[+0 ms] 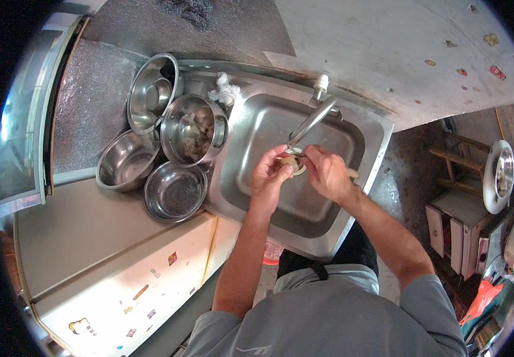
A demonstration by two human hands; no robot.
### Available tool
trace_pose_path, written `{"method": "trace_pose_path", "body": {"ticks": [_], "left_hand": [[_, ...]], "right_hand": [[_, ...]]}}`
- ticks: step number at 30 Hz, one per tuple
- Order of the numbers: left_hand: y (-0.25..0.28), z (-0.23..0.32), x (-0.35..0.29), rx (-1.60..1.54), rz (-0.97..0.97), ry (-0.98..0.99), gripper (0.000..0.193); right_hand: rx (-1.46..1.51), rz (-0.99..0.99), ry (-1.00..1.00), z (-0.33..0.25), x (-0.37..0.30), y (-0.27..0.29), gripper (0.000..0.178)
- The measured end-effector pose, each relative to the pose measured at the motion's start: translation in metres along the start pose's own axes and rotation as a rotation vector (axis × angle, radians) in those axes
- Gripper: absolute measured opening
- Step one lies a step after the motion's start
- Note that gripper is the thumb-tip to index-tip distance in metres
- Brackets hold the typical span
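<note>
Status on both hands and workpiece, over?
Left hand gripping pale piece. Right hand closed on tan-handled tool. Both over sink, faucet spout close.

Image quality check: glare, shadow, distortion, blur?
Head view: fisheye bends the cabinet's straight edges, black corners. Head view: cabinet front nearly washed out at lower left; glare on the glass pane; highlights on the steel bowls. Head view: deep shadow around the stool. Head view: hands readable, but the pale item between them lacks fine detail.
</note>
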State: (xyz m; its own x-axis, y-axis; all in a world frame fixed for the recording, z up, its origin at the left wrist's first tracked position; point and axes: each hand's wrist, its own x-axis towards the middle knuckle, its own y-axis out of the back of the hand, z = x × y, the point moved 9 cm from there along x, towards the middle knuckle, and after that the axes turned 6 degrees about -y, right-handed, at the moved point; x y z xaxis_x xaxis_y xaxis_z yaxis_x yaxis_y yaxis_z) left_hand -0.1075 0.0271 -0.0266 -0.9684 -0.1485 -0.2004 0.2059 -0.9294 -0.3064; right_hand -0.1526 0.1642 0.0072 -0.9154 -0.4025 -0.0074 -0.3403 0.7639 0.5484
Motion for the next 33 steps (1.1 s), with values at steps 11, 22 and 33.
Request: {"method": "trace_pose_path", "body": {"ticks": [11, 22, 33], "left_hand": [[-0.003, 0.01, -0.001, 0.13, 0.051, -0.037, 0.046], [-0.006, 0.017, 0.007, 0.286, 0.039, -0.123, 0.055], [-0.005, 0.02, 0.033, 0.35, 0.043, -0.206, 0.055]], "right_hand": [[-0.115, 0.022, 0.056, -0.016, -0.008, 0.004, 0.02], [-0.122, 0.065, 0.075, -0.021, -0.001, 0.005, 0.013], [-0.119, 0.141, -0.102, 0.007, 0.027, 0.006, 0.012]]}}
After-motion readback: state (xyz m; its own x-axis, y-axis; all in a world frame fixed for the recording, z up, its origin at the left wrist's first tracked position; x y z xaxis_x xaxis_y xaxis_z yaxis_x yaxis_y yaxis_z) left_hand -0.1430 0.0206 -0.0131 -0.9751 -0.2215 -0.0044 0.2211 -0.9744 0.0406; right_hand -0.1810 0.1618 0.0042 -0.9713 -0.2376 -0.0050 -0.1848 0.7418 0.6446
